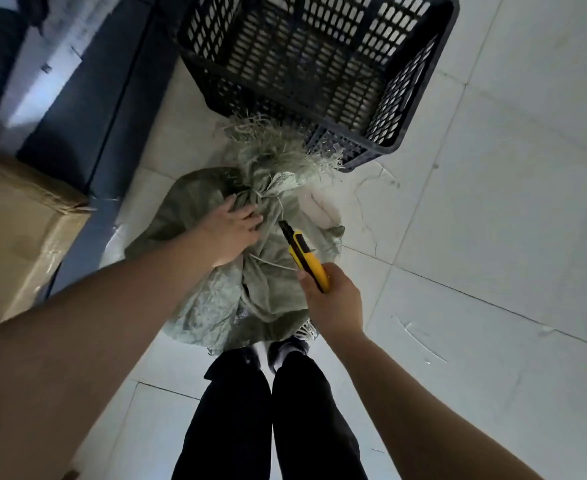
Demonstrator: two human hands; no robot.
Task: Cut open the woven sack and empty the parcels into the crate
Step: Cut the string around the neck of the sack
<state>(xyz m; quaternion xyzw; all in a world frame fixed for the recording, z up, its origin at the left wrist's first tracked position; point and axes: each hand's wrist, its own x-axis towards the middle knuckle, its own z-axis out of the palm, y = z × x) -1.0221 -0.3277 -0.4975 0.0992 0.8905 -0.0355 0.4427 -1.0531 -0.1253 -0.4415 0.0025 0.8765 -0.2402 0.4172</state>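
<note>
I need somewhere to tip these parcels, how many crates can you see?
1: a black crate on the floor just beyond the sack; others may be out of view.

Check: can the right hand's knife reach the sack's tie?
Probably yes: the right hand holds the knife, tip near the tie, nothing between; the left hand rests on the sack beside it.

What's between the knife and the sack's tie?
Nothing visible: the knife in the right hand points at the tie, blade tip apart from it. The left hand rests on the sack beside that line.
</note>
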